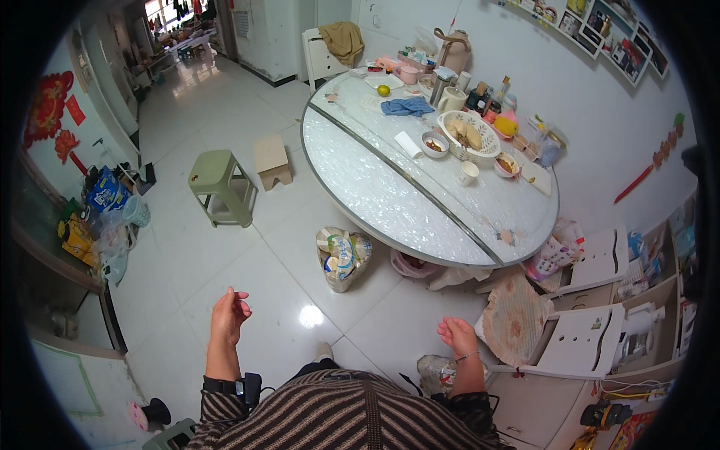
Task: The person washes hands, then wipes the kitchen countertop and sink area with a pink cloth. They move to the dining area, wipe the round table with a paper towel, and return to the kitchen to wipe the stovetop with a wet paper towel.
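Observation:
My left hand (229, 315) is raised over the tiled floor, fingers loosely bent and nothing in it. At the right, my right hand (458, 336) hovers with half-curled fingers and no visible object in them. Nearest to it is a white chair (585, 340) with a frilled seat cushion (516, 320). Between and beyond the hands stands a stool-like bundle wrapped in printed packaging (343, 259). An oval table (360, 169) under a clear cover holds a white openwork basket (469, 152) of pale food, small bowls (435, 145), a paper cup (467, 174) and a blue cloth (406, 107).
A green plastic stool (216, 174) and a low wooden stool (271, 160) stand left of the table. Bags (109, 191) lean by the left doorway. A pink-lined bin (413, 264) sits under the table edge. Shelves (647, 315) line the right side.

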A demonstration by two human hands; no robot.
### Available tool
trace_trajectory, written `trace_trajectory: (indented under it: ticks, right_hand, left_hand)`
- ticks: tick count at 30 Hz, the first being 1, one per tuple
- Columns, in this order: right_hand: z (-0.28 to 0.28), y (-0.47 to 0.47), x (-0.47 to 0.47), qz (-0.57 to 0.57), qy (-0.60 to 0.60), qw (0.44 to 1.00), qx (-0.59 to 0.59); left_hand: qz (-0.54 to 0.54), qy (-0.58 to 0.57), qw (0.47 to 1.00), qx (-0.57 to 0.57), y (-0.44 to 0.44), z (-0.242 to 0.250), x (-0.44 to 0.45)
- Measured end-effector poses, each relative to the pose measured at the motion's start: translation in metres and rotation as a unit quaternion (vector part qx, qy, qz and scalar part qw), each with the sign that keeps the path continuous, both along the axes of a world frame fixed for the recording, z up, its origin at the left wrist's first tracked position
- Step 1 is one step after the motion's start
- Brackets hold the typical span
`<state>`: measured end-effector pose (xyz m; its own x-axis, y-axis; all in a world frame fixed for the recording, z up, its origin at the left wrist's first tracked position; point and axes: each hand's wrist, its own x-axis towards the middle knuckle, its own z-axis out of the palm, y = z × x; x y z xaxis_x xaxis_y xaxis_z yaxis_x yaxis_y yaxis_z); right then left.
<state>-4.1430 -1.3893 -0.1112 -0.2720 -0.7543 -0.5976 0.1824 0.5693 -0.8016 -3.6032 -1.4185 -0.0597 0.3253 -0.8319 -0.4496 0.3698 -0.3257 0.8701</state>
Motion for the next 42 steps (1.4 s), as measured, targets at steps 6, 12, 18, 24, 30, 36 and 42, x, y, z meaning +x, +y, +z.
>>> trace_trajectory:
  ticks: [6, 12, 18, 24, 30, 36, 42]
  right_hand:
    - [0.022, -0.040, 0.044, 0.033, 0.036, 0.999, -0.001]
    - [0.035, -0.094, 0.081, 0.107, 0.071, 0.991, -0.040]
    - [0.027, -0.151, 0.094, 0.122, 0.123, 0.979, -0.110]
    - [-0.022, -0.265, 0.079, 0.020, 0.254, 0.944, -0.208]
    - [-0.038, -0.415, 0.087, -0.006, 0.492, 0.853, -0.173]
    - [-0.027, -0.507, 0.083, 0.015, 0.526, 0.847, -0.070]
    - [-0.045, -0.524, 0.084, 0.061, 0.573, 0.817, -0.003]
  left_hand:
    - [0.025, 0.032, 0.999, 0.004, -0.019, -0.018, 0.048]
    - [0.065, 0.037, 0.997, 0.012, -0.033, -0.028, 0.086]
    - [0.031, 0.041, 0.998, -0.019, -0.076, -0.023, 0.090]
    - [-0.036, -0.008, 0.998, -0.059, -0.171, 0.011, 0.068]
    - [-0.087, -0.133, 0.985, -0.070, -0.286, 0.079, 0.025]
    - [-0.159, -0.244, 0.956, -0.045, -0.404, 0.094, -0.028]
    - [-0.268, -0.272, 0.921, -0.080, -0.532, 0.044, -0.097]
